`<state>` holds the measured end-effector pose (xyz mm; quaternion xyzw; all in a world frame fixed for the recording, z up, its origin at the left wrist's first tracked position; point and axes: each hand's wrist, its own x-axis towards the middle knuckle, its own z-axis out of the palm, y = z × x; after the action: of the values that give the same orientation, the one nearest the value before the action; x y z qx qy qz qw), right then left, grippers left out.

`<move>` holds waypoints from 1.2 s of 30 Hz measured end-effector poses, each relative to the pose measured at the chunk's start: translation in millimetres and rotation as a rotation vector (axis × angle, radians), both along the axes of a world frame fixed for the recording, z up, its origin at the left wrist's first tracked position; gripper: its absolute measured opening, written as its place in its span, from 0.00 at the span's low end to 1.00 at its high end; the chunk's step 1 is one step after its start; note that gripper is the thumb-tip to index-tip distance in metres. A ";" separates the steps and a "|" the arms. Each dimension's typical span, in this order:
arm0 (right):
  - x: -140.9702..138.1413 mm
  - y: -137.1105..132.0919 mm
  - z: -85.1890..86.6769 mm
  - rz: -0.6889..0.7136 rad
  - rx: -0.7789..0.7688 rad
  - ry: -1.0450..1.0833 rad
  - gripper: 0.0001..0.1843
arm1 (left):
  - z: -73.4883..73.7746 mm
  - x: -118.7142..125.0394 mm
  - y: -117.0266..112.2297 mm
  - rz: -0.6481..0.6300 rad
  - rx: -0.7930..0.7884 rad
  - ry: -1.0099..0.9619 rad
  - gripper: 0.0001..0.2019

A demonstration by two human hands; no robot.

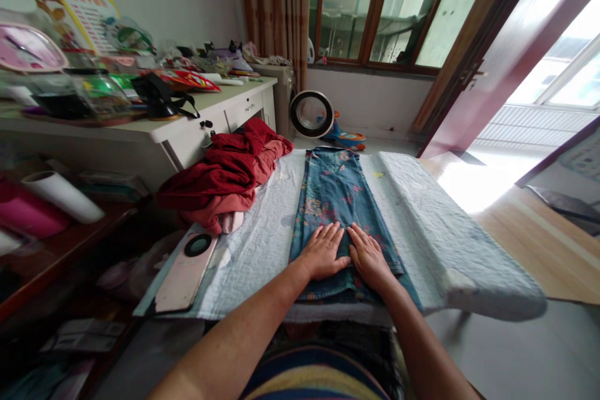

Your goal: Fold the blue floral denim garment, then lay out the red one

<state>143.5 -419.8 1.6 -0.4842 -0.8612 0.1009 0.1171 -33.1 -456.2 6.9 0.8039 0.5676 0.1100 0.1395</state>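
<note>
A blue floral denim garment (334, 200) lies folded lengthwise along the padded ironing board (422, 219). My left hand (323, 251) rests flat on its near part, fingers stretched out and open. My right hand (370, 257) lies flat beside it on the same garment, fingers also spread. The two hands nearly touch at the thumbs. Neither holds anything.
A heap of red clothes (225, 178) sits on the board's left side. A pink iron rest (187, 269) lies at the near left end. A cluttered white desk (154, 131) stands to the left, a round fan (312, 114) on the floor beyond, an open door (506, 50) at right.
</note>
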 end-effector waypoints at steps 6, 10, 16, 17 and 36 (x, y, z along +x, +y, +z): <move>2.3 2.4 -3.5 0.009 0.011 0.048 0.30 | -0.4 0.8 -0.9 0.009 0.045 0.012 0.39; 4.1 3.6 -5.4 0.008 0.001 0.081 0.31 | -0.7 1.6 -1.2 0.014 0.059 0.019 0.38; 5.3 5.4 -8.8 0.017 -0.002 0.126 0.30 | 0.1 2.6 -1.7 0.025 0.069 0.020 0.38; 5.6 5.8 -9.8 0.018 0.003 0.135 0.30 | 0.8 2.7 -1.9 0.026 0.062 0.019 0.38; 2.7 -5.2 -2.7 -0.101 0.119 -0.002 0.28 | -6.1 3.1 -2.6 0.030 0.146 0.018 0.35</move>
<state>146.2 -425.0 -1.2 -0.5192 -0.8403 0.0428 0.1497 -30.0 -458.9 0.8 0.8043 0.5713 0.1460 0.0737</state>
